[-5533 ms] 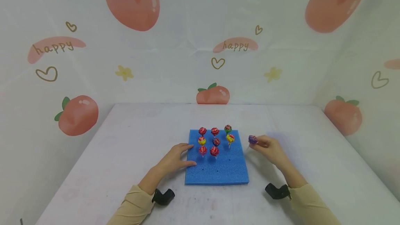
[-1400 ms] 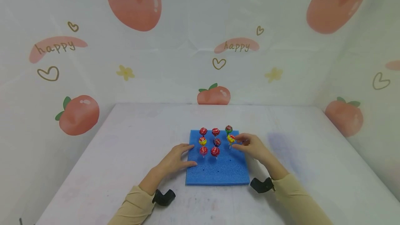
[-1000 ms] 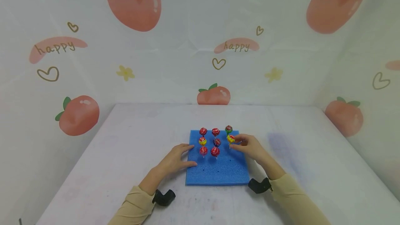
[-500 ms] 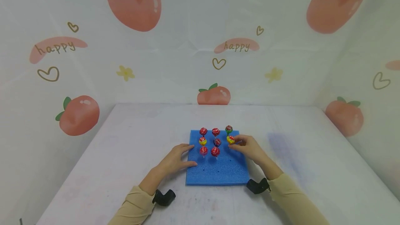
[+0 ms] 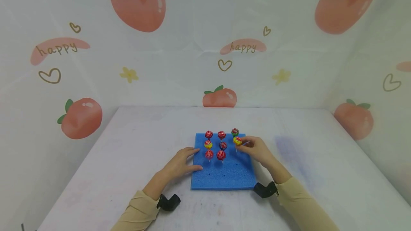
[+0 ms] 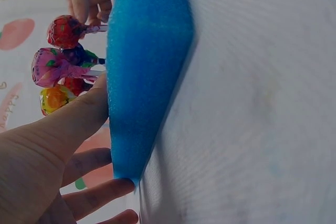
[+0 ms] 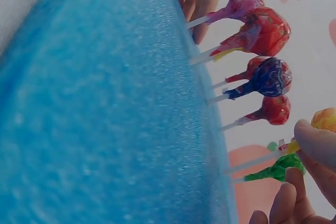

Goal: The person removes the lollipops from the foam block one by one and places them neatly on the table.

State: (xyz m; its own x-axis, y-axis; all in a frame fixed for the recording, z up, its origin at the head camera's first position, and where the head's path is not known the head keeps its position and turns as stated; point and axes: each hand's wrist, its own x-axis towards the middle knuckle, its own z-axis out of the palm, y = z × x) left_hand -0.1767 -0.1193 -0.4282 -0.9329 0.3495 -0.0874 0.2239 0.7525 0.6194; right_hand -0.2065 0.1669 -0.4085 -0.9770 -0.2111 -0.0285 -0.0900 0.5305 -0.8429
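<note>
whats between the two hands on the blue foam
In the head view, lollipops stand between the left hand and right hand on the blue foam: the red lollipops and a dark one.

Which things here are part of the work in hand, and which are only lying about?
In hand:
yellow lollipop, pinched by the right hand
blue foam board, held steady by the left hand
the other lollipops standing in the board

Merely around:
white table
strawberry-print backdrop
</note>
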